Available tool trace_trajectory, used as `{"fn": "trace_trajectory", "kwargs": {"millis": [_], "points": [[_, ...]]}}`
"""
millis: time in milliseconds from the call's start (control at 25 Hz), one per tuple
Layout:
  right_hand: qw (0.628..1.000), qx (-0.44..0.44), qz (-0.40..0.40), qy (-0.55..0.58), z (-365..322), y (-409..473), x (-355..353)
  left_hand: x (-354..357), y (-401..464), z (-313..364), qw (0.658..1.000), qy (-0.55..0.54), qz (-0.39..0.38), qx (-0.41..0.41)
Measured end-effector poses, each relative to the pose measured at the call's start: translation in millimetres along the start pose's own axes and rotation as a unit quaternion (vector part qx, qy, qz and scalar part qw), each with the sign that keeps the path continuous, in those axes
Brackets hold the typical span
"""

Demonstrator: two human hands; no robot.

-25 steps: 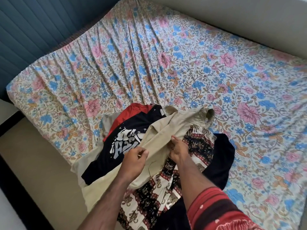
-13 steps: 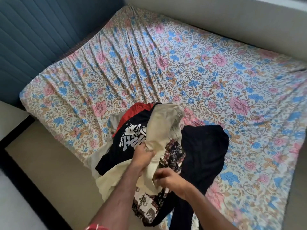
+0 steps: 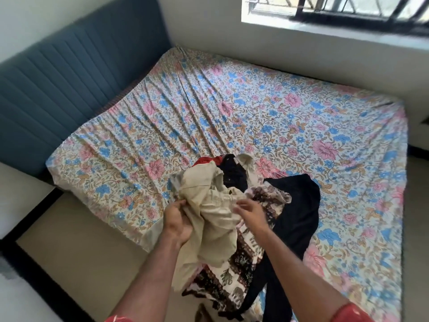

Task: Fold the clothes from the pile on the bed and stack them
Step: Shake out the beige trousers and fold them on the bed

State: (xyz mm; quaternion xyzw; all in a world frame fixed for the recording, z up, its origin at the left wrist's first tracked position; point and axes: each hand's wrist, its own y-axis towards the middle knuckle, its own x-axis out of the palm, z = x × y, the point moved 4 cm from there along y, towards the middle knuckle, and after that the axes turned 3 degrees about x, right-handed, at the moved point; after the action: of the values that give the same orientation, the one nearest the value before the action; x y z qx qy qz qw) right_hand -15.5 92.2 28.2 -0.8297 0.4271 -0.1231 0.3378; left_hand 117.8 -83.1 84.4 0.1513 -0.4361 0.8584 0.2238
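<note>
A beige garment is bunched up above the pile at the near edge of the bed. My left hand grips its left side with curled fingers. My right hand touches its right side, fingers blurred and loosely bent. Under it lie a patterned brown-and-cream garment, a black garment, and a dark shirt with a red part.
The bed has a floral sheet with wide bare room beyond and right of the pile. A blue padded headboard stands at the left. A barred window is in the far wall. Tan floor lies at the lower left.
The beige garment has been lifted off the pile and gathered between both hands. The view has pulled back and tilted up, showing the headboard and window.
</note>
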Motion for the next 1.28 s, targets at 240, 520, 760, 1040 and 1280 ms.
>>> {"fn": "trace_trajectory", "kwargs": {"millis": [240,520,760,1040,1280], "points": [[0.958,0.159,-0.157,0.179,-23,-47,94,-46,-50,51,0.996,0.010,-0.088,-0.008],[0.983,-0.146,-0.057,0.097,-91,-113,139,-111,-54,116,0.851,0.503,-0.006,0.148],[0.895,-0.373,-0.006,-0.243,-182,-164,118,-129,-48,110,0.878,0.460,0.035,0.131],[0.776,-0.456,-0.029,-0.435,-212,-220,92,-75,-56,113,0.873,0.432,0.077,0.213],[0.758,-0.440,0.039,-0.480,-210,-218,22,-58,-60,126,0.804,0.551,0.085,0.208]]}}
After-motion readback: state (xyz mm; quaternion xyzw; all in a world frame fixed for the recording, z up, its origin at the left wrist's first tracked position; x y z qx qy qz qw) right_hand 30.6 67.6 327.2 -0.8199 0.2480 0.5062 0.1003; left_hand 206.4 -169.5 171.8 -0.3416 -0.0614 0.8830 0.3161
